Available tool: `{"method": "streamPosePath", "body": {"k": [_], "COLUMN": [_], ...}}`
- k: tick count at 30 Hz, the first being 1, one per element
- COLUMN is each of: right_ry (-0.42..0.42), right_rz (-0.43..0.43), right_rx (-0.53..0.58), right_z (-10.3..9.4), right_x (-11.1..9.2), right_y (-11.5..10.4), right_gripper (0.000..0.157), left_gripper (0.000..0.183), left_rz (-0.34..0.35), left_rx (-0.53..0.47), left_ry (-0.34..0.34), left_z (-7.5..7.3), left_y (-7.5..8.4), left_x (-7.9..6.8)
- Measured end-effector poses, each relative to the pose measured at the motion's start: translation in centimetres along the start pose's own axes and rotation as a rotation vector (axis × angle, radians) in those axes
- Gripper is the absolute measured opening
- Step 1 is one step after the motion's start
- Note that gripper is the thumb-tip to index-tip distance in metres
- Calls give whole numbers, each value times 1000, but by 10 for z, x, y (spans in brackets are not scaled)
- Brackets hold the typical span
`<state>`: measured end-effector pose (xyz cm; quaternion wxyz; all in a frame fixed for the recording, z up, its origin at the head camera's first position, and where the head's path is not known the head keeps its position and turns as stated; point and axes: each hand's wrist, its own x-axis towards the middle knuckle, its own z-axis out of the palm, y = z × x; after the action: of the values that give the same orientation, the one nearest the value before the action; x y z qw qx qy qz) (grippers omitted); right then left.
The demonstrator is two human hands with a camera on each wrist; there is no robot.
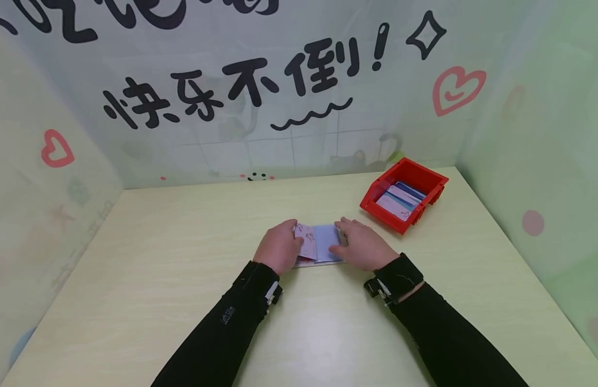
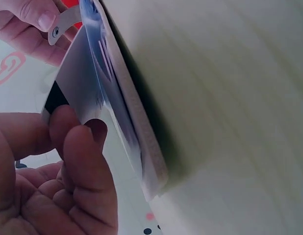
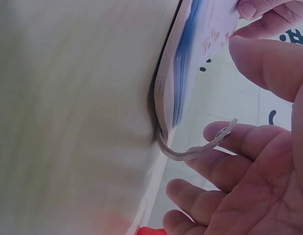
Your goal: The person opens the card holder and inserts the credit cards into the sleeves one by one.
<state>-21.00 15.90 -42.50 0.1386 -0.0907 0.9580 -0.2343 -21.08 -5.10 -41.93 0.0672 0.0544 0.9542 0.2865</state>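
A card holder (image 1: 329, 243) lies opened on the table, with bluish clear sleeves (image 3: 182, 68) and a pale cover. Between thumb and fingers, my left hand (image 1: 278, 248) pinches a pink patterned card (image 1: 306, 239) at the holder's left side. The left wrist view shows that card's back (image 2: 75, 81) with a black stripe, tilted up from the sleeves. My right hand (image 1: 364, 245) is at the holder's right edge, fingers spread and loosely bent. A narrow strap (image 3: 183, 154) with a metal snap curves up from the cover against its fingers.
A red plastic bin (image 1: 380, 216) stands at the back right of the table, holding several cards (image 1: 398, 201). Pale printed walls (image 1: 299, 150) enclose the light wooden table (image 1: 182, 252) at the back and on both sides.
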Motion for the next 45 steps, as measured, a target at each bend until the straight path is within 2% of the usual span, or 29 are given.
{"method": "streamPosePath", "body": {"k": [10, 18, 32, 45], "right_ry": [-4, -40, -44, -53], "right_rz": [3, 39, 25, 27], "right_rx": [-23, -5, -41, -43], "right_z": [0, 2, 6, 3], "right_x": [-1, 0, 4, 2], "right_y": [-2, -1, 3, 0], "right_gripper": [83, 84, 81, 82], "left_gripper": [49, 48, 48, 47], "left_rz": [-20, -4, 17, 11], "left_rx": [41, 53, 76, 101], "left_ry": [-15, -26, -28, -39], "left_z": [-2, 0, 3, 3], "left_y": [3, 5, 8, 18], "left_x": [-1, 0, 4, 7]}}
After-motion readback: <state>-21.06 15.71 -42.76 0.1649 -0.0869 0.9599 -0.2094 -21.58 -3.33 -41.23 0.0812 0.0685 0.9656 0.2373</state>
